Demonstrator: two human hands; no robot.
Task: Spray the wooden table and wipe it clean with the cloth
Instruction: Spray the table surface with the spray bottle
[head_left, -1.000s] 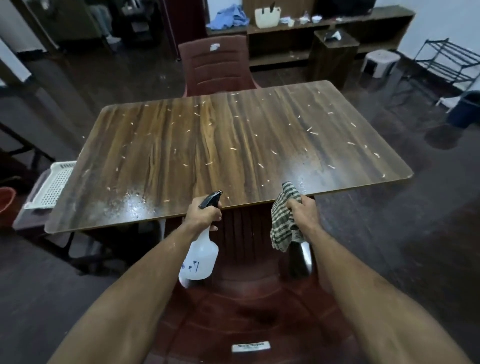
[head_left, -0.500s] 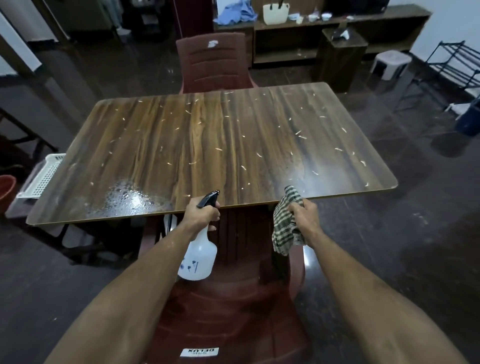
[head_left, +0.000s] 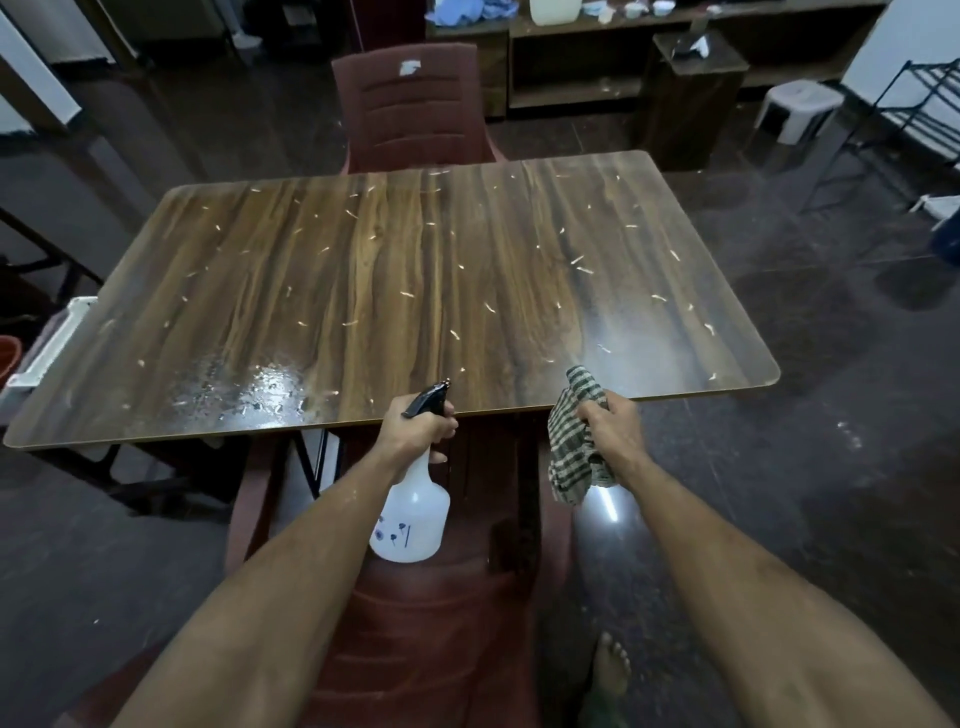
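Fingers (head_left: 441, 423) of the left hand (head_left: 415, 431) are curling tight round the neck of the spray bottle (head_left: 413, 512), w/ the black nozzle (head_left: 428, 397) sitting just over the near edge of the wooden table (head_left: 389, 291) & pointing out across it. Right hand (head_left: 613, 431) is gripping the checked cloth (head_left: 574, 452) in a bunch, its fingers wrapped round the upper part, the rest hanging loose below the table edge.

Table top is carrying lots of small pale scraps (head_left: 491, 307) all over; a wet glistening patch (head_left: 260, 384) is showing at the near-left part, the rest looking dry. So spraying is prob. only partly done, wiping not yet begun.

Handling, as a judgement: bottle is translucent plastic, looking light to moderate depending on fill (level can't be told), rigid, maybe slick if wet; neck under the trigger is the right hold, as it is now. Cloth is soft, limp, light; better flattened under the palm for wiping than kept bunched. Wet laminate-like top is likely slippery, scraps may smear or cling to the cloth.

A dark red plastic chair (head_left: 410, 109) is standing at the far side, another chair (head_left: 431, 623) close under the arms.
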